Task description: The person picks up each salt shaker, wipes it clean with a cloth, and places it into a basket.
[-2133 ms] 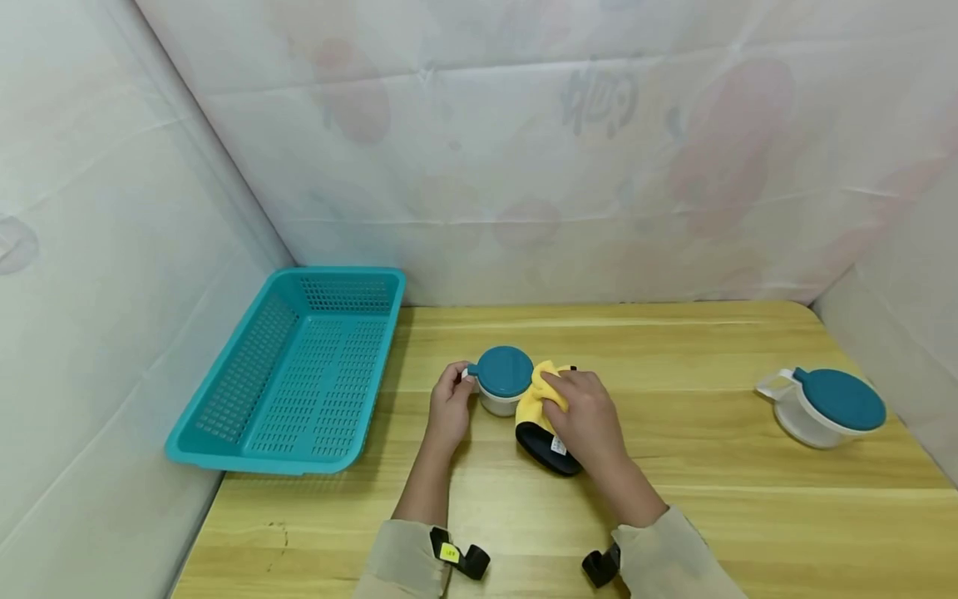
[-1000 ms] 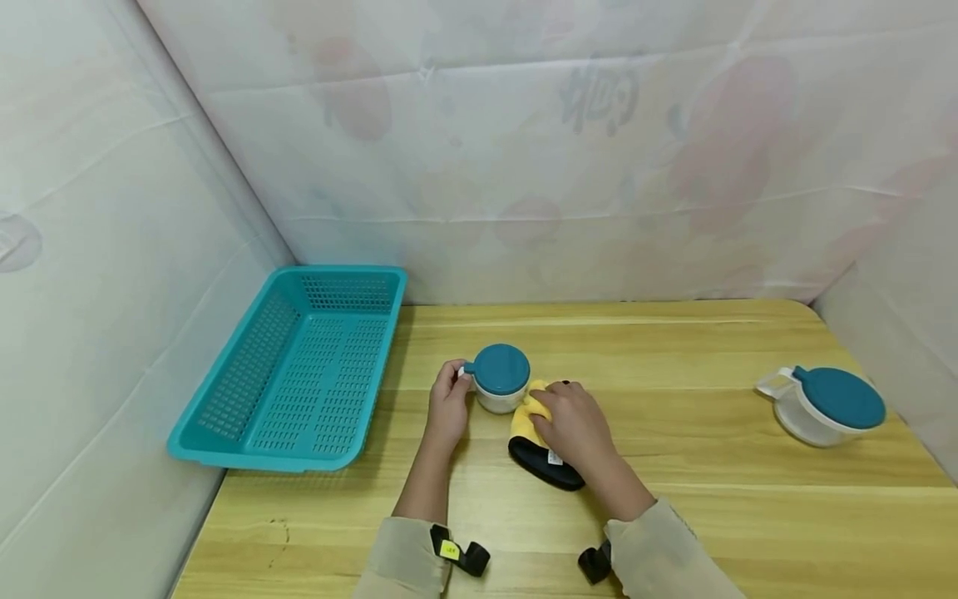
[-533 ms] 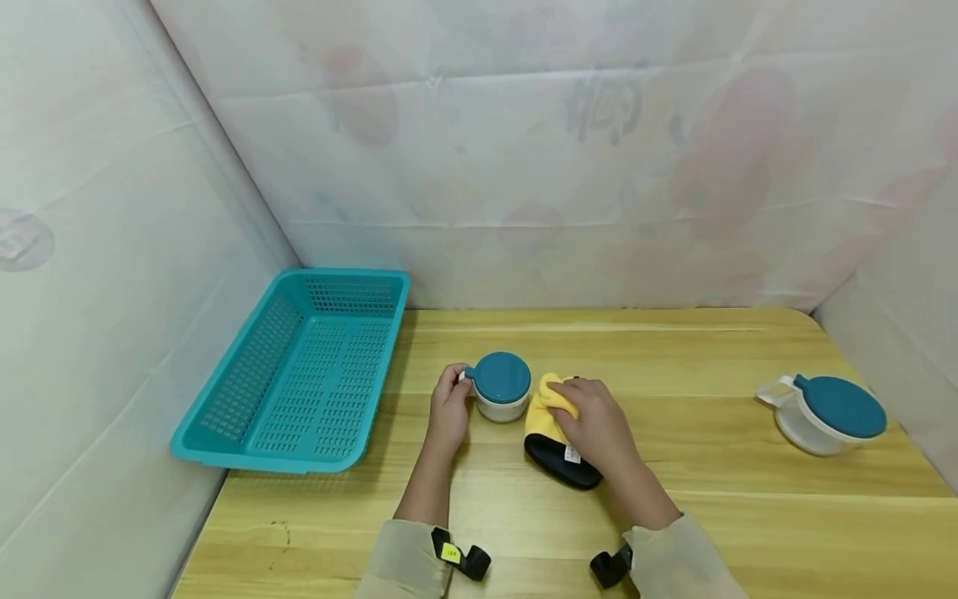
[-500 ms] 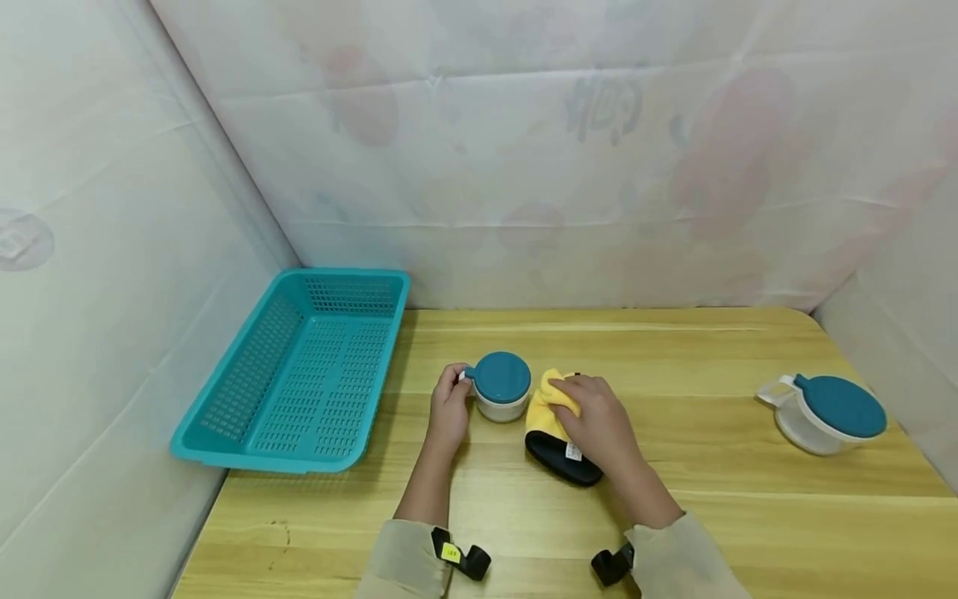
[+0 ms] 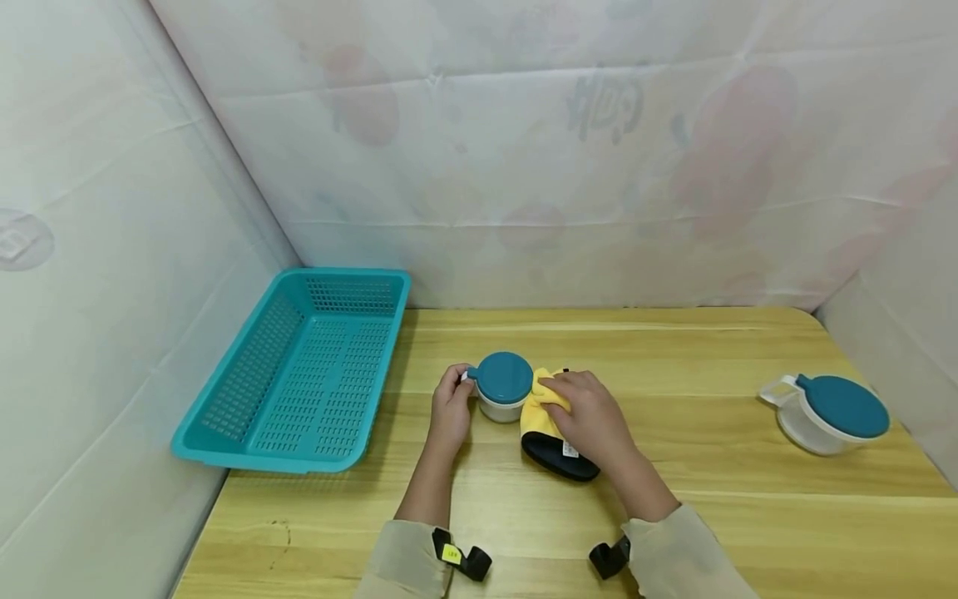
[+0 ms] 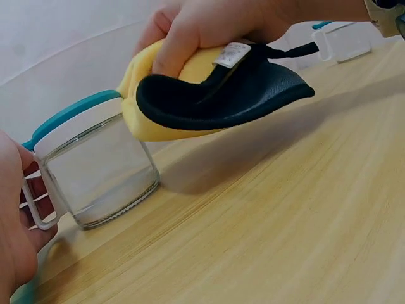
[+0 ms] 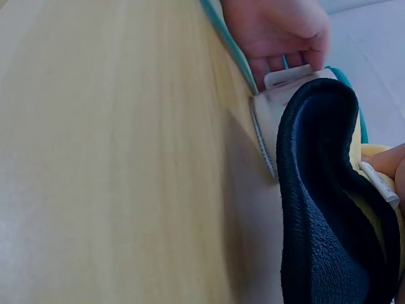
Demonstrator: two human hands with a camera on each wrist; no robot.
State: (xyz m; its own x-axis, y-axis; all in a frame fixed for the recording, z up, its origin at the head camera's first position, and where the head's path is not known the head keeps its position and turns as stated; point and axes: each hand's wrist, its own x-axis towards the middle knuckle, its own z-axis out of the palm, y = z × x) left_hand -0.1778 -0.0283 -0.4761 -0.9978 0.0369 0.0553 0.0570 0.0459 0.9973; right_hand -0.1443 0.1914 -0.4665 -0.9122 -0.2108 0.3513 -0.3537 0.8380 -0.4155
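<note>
My left hand (image 5: pixel 451 413) grips the white handle of a small clear glass jar (image 6: pixel 101 168) with a teal lid (image 5: pixel 505 378). The jar stands upright on the table in front of me. In my right hand (image 5: pixel 593 420) is a bunched yellow-and-black cloth (image 6: pixel 221 104) with a white tag, pinched between thumb and fingers. The cloth's yellow part meets the jar's right side near the lid rim, while its black part hangs free above the table. In the right wrist view, the black side of the cloth (image 7: pixel 316 190) hides much of the jar.
A teal perforated basket (image 5: pixel 318 383) sits at the left of the wooden table (image 5: pixel 509 516). Far to the right stands a second handled jar (image 5: pixel 812 428) with a teal lid. Fabric walls rise behind the table and at both sides.
Over the last half second my right hand has moved slightly left, bringing the cloth from beside the jar against it. The jar has shifted a little right, still held by my left hand.
</note>
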